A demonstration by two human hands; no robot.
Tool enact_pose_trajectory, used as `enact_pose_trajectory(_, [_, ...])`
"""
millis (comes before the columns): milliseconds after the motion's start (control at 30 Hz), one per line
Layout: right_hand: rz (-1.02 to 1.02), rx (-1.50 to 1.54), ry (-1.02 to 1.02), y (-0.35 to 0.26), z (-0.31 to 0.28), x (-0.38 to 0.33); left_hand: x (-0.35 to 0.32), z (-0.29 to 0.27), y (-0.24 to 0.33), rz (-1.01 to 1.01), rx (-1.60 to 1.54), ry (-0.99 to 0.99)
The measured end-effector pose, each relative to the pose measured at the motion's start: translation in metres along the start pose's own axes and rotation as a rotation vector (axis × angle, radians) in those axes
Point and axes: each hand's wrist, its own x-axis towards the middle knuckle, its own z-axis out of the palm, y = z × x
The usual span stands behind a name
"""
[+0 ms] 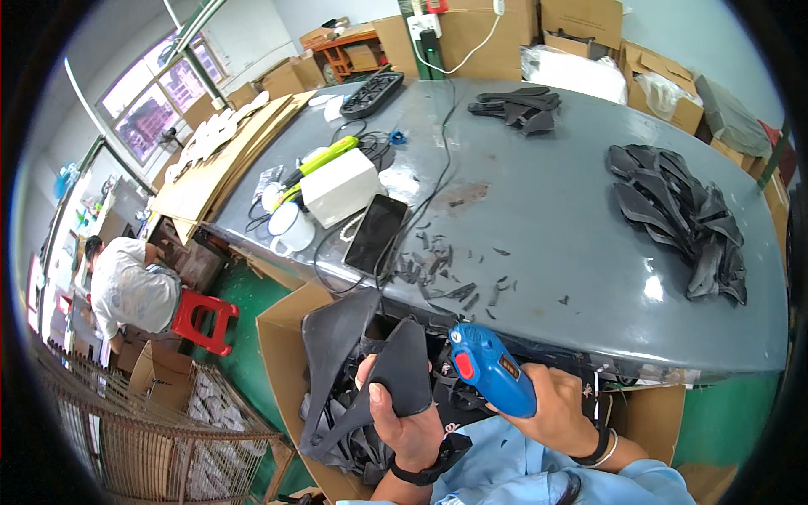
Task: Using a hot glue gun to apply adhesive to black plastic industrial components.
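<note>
Grey table [547,227] fills view ahead of you, w/ black offcuts scattered near front edge. Heap of black pieces [682,219] on table at right, well apart from hands. Open cardboard box [282,337] below table edge, w/ more black parts inside. Black moulded piece [402,366] over box, just beside tool tip. Your left hand [404,421] closed round piece, thumb on top. Blue handheld tool [492,370]: your right hand [551,412] wrapped round grip. Black phone [376,234] flat on table.
</note>
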Motion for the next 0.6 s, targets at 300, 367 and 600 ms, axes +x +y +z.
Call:
enact_pose_trajectory(300, [-0.047,0.018,-0.043,-0.01,-0.002,0.002,0.0,-0.011,0.002,0.106,0.146,0.005])
enact_pose_trajectory(367, [-0.054,0.016,-0.037,-0.01,-0.004,0.004,0.003,-0.011,0.007,0.095,0.223,-0.045])
enact_pose_trajectory(600, [-0.121,0.004,-0.07,0.0,-0.002,-0.004,0.032,-0.019,0.049,-0.106,0.482,-0.048])
